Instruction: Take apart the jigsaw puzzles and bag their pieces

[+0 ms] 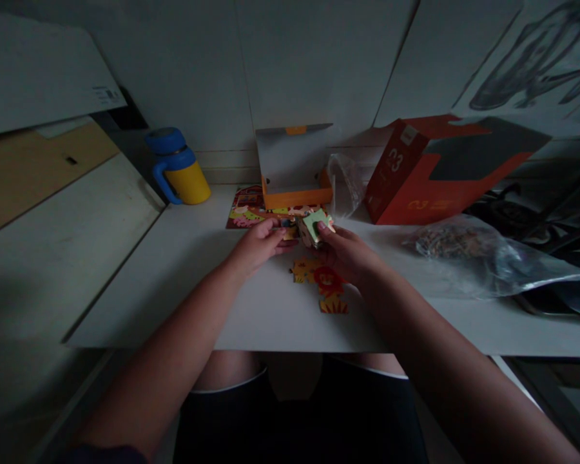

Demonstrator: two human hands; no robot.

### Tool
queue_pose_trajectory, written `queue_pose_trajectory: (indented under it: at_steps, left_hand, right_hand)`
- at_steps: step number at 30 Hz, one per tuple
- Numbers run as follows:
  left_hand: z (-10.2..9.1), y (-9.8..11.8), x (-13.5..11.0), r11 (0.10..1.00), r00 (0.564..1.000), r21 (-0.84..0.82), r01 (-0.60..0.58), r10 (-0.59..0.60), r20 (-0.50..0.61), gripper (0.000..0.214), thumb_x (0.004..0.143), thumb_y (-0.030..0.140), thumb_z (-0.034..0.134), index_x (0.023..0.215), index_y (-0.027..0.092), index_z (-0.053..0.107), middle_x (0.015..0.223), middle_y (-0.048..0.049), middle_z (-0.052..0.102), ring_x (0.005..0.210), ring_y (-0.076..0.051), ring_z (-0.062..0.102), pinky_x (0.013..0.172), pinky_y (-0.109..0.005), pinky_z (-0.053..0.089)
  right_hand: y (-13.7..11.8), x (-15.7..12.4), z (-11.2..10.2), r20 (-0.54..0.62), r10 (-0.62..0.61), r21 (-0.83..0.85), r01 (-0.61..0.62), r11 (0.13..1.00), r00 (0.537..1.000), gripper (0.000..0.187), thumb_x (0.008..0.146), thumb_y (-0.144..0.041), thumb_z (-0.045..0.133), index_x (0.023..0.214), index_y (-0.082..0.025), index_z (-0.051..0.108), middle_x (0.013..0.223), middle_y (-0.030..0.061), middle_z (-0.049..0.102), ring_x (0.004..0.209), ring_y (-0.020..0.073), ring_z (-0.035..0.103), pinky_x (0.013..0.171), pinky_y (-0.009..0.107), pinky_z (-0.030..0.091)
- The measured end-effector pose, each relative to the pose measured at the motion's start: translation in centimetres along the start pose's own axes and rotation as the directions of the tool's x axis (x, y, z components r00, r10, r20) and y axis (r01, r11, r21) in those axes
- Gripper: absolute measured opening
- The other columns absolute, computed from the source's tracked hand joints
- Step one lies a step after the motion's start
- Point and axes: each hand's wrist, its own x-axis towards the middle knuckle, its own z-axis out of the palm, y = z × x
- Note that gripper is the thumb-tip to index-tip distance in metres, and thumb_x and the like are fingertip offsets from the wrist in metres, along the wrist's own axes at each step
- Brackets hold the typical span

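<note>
My right hand (345, 248) is closed around a small stack of jigsaw puzzle pieces (314, 225), a pale green one on top under the thumb. Close beside it, my left hand (263, 243) pinches a puzzle piece (290, 232) with orange and dark colours, next to the stack. Below both hands, joined puzzle pieces (327, 280) lie on the white table (265, 316), showing a red-maned lion and yellow parts. Behind the hands a colourful farm picture sheet (244, 209) lies flat, partly covered by an open orange box (297, 196).
A blue and yellow jug (186, 171) stands at the back left. A large red box (415, 174) is at the back right, with a clear plastic bag (345, 183) beside it. Another clear bag of pieces (449, 241) lies on the right, near black objects (551, 219).
</note>
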Motion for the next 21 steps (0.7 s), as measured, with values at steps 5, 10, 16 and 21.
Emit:
queue_pose_trajectory:
  at_steps: [5,10,16,21]
  left_hand:
    - [0.9,-0.7,-0.1,0.999,0.999,-0.052,0.014,-0.011,0.050,0.028,0.090,0.028,0.079,0.109,0.018,0.062,0.106,-0.0063,0.076,0.094,-0.018,0.075,0.096,-0.042,0.058]
    - [0.7,-1.2,0.1,0.998,0.997,-0.055,-0.027,0.031,0.069,0.034,0.073,0.030,0.092,0.089,0.016,0.065,0.091,-0.0013,0.072,0.087,-0.015,0.068,0.086,-0.034,0.056]
    - [0.1,-1.0,0.3,0.997,0.997,0.058,-0.050,0.046,0.070,0.032,0.069,0.032,0.094,0.075,0.016,0.068,0.074,0.0012,0.065,0.070,-0.012,0.058,0.066,-0.026,0.045]
    - [-0.9,0.0,0.2,0.985,0.960,0.170,-0.021,-0.028,0.279,0.040,0.064,0.037,0.097,0.091,0.016,0.076,0.087,-0.0052,0.074,0.077,-0.017,0.064,0.070,-0.031,0.048]
  right_hand:
    - [-0.1,-0.1,0.2,-0.025,0.026,-0.034,-0.027,0.999,0.999,0.035,0.087,-0.050,0.082,0.107,-0.023,0.072,0.121,0.0100,0.078,0.114,0.0267,0.073,0.095,0.039,0.064]
    - [-0.6,-0.6,0.6,0.070,0.035,-0.046,-0.031,0.998,0.997,0.041,0.085,-0.055,0.082,0.106,-0.021,0.073,0.116,0.0108,0.079,0.112,0.0264,0.073,0.094,0.039,0.063]
    - [-1.1,-1.1,0.9,0.170,0.033,-0.055,-0.024,0.998,0.985,0.048,0.079,-0.061,0.085,0.105,-0.021,0.075,0.117,0.0110,0.079,0.114,0.0282,0.072,0.099,0.040,0.060]
    - [-1.6,-1.7,0.7,0.280,0.100,-0.089,-0.077,0.993,0.955,0.045,0.080,-0.058,0.085,0.103,-0.020,0.077,0.113,0.0110,0.080,0.111,0.0282,0.073,0.101,0.041,0.060]
